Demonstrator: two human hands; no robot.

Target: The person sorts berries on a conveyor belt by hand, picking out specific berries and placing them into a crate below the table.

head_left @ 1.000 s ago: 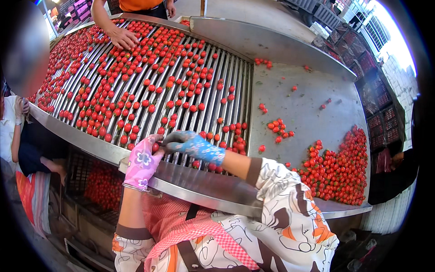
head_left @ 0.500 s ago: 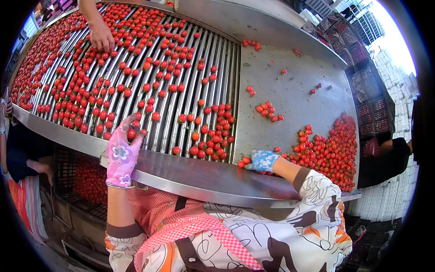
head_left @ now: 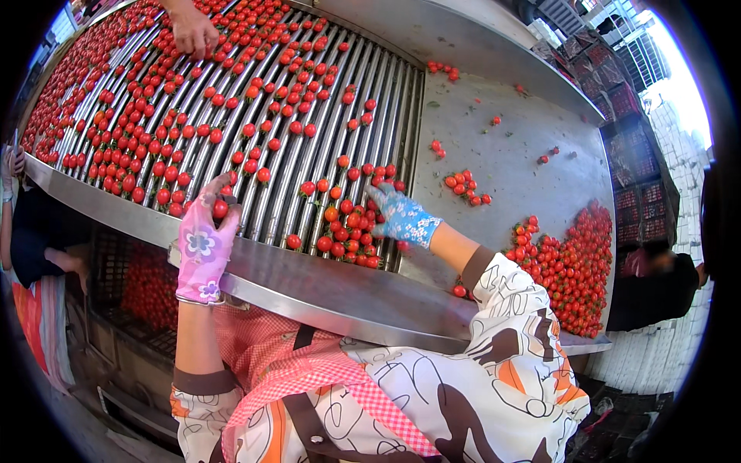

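My left hand, in a pink glove with flower patterns, is at the near edge of the roller conveyor. A red cherry tomato sits pinched between its thumb and fingers. My right hand, in a blue floral glove, reaches over the conveyor's right end with fingers apart. Right beside its fingertips lies a cluster of cherry tomatoes on the rollers. To the right, a large heap of cherry tomatoes rests on the flat metal tray.
Another person's bare hand is among tomatoes at the far left. Metal rims border the conveyor, including the near ledge. Below left stands a dark crate with tomatoes in it. Stacked crates stand beyond the tray on the right.
My right hand has moved left and away from me, off the tray's near edge to the rollers' right end. My left hand stays nearly in place, still with a tomato.
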